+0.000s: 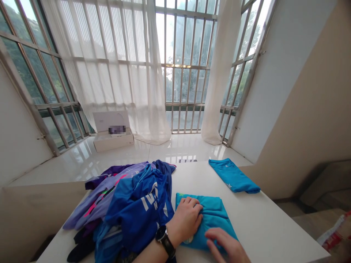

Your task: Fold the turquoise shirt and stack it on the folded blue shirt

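A turquoise garment (212,206), folded into a rough rectangle, lies near the front of the white table (192,179). My left hand (188,219), with a black watch (162,235) on its wrist, rests palm down on the left part of the cloth, fingers laid over it. At the garment's lower right edge is my right hand (226,244), thumb and fingers apart; whether it presses on the fabric I cannot tell. Left of my hands sits a loose heap of clothes, with a blue shirt (134,208) in front and a lavender shirt (101,197) behind.
Another folded blue garment (233,175) lies at the table's back right. Behind the table, a white open box (113,142) stands on the window ledge (153,151). White curtains (117,73) hang before barred windows. On the right is a red and white package (336,232).
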`<state>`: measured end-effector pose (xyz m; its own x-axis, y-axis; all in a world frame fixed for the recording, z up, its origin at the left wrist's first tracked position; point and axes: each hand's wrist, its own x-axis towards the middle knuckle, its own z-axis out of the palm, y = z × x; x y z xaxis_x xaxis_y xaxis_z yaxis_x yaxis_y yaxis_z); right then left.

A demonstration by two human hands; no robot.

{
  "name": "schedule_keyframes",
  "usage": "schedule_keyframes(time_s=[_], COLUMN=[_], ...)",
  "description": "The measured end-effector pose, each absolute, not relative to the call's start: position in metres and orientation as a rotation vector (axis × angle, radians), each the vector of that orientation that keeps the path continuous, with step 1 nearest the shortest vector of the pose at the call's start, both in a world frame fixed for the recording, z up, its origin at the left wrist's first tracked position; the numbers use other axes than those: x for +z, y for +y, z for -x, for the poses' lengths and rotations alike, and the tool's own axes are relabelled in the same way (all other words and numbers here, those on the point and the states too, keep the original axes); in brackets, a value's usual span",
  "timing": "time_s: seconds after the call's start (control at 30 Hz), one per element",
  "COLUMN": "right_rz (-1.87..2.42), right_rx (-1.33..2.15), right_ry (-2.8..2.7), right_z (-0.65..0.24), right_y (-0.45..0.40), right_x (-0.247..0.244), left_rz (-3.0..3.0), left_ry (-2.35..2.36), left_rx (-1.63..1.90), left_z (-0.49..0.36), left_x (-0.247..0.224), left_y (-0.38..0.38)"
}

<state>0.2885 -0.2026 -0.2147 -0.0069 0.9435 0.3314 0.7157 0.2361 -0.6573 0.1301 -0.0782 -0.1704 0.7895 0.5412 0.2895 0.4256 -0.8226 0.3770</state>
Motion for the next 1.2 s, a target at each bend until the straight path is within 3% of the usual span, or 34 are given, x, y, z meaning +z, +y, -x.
schedule_keyframes(time_s=[0.13, 0.37, 1.03, 1.2], right_rz=[1.841, 2.031, 1.545, 1.529], right_rx=[0.197, 0.326, 0.853, 0.821], right_ry=[-1.493, -1.394, -1.085, -1.024], right_z=[-0.343, -0.360, -0.367, -0.369], right_y=[-0.182, -0.152, -0.142, -0.140], right_x=[-0.190, -0.200, -0.207, -0.205], left_rz=[-2.666, -2.701, -2.681, -2.636], left_ry=[0.714, 0.693, 0.742, 0.816], left_rx=[0.584, 0.609, 0.593, 0.540], left_z=[-0.132, -0.133, -0.129, -0.129], left_x=[-0.173, -0.174, -0.168, -0.170], left_y=[-0.076, -0.079, -0.081, -0.082])
